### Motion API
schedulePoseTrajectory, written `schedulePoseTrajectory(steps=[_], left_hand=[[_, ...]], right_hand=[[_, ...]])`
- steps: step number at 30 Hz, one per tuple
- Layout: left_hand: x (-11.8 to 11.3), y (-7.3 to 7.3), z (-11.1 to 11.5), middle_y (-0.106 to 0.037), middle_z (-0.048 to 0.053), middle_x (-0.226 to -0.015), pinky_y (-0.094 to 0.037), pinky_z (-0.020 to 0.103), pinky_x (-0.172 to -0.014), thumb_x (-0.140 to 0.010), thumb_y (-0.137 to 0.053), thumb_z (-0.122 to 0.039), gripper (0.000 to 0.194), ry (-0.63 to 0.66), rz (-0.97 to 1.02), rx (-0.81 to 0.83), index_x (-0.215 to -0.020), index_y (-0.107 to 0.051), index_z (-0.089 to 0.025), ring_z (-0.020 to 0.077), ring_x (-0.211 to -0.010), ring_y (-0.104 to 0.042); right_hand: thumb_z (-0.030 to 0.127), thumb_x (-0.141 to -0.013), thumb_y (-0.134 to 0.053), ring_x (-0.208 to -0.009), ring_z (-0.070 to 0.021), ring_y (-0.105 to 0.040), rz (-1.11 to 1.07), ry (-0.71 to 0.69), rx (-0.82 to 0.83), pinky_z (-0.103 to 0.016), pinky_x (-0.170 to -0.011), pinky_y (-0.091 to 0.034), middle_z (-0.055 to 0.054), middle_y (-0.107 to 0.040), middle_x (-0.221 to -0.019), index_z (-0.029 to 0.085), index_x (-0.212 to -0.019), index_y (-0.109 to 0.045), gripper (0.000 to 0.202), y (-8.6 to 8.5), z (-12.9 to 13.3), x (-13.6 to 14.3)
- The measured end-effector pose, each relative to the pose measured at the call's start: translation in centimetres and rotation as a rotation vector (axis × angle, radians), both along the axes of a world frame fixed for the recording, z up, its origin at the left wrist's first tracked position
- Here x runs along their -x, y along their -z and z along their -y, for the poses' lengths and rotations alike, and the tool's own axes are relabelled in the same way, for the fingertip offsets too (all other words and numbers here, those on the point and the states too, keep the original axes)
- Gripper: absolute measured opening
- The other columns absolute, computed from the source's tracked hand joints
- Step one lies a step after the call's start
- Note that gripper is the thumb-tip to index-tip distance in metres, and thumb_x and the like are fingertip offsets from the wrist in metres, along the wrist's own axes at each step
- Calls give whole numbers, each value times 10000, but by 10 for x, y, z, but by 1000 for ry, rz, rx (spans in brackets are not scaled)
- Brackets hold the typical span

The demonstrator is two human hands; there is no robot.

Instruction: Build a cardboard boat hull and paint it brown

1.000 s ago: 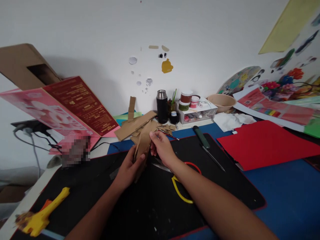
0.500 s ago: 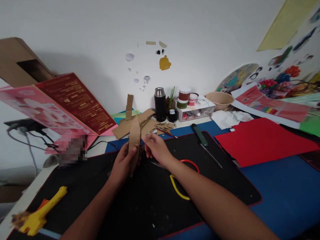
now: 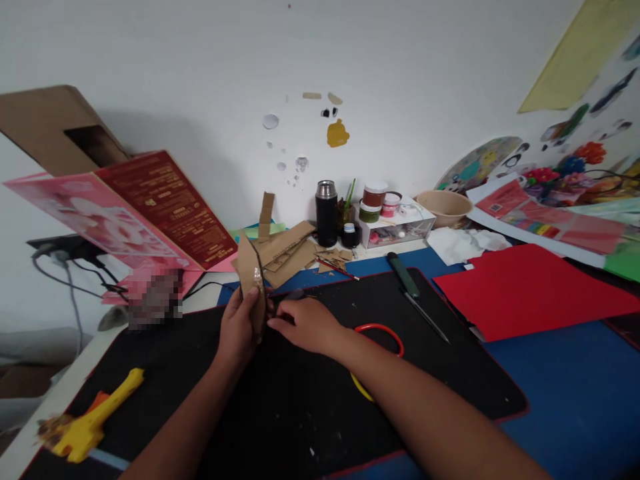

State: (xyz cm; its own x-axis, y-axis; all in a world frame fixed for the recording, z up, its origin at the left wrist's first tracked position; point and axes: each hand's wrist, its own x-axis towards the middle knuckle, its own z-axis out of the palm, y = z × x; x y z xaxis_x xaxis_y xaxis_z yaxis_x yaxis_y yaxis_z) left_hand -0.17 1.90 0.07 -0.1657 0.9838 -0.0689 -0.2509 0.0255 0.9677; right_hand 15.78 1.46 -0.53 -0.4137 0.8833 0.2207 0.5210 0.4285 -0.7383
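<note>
In the head view, my left hand (image 3: 239,328) grips a folded or layered piece of brown cardboard (image 3: 251,263) upright, thumb on its near face. A shiny strip, perhaps tape or glue, shows on that face. Close beside its right edge is my right hand (image 3: 307,325), fingers curled and closed; whatever they pinch is hidden. A small dark object (image 3: 297,294) shows just beyond the right hand, too unclear to name. Under my right forearm lie scissors with a red and yellow handle (image 3: 383,327), partly covered, on the black mat (image 3: 280,420).
A green-handled pointed tool (image 3: 405,277) lies right of the scissors, near red paper (image 3: 530,290). Cardboard scraps (image 3: 293,257), a black thermos (image 3: 327,217) and paint jars (image 3: 374,195) stand behind. A yellow glue gun-like tool (image 3: 93,423) lies front left.
The cardboard has turned and tilted left in my left hand, showing its shiny strip. My right hand has moved lower, near the cardboard's right edge. The whole view has shifted slightly.
</note>
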Motion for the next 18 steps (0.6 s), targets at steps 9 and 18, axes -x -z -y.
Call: schedulePoseTrajectory(steps=[9, 18], left_hand=[[1, 4, -1, -677, -2, -661, -482, 245, -523, -778, -806, -497, 409, 13, 18, -15, -980, -666, -171, 152, -553, -618], [4, 5, -4, -664, -14, -660, -453, 240, -506, -777, -799, -510, 410, -22, 41, -30, -965, -653, -176, 141, -534, -597]], right_hand=[[389, -980, -696, -627, -156, -626, -82, 20, 45, -250, -563, -342, -12, -714, -721, 211, -807, -715, 249, -1, -5, -9], [518, -973, -656, -391, -101, -483, -440, -80, 467, -210, -418, -336, 81, -541, -537, 224, -834, -641, 326, -4, 12, 4]])
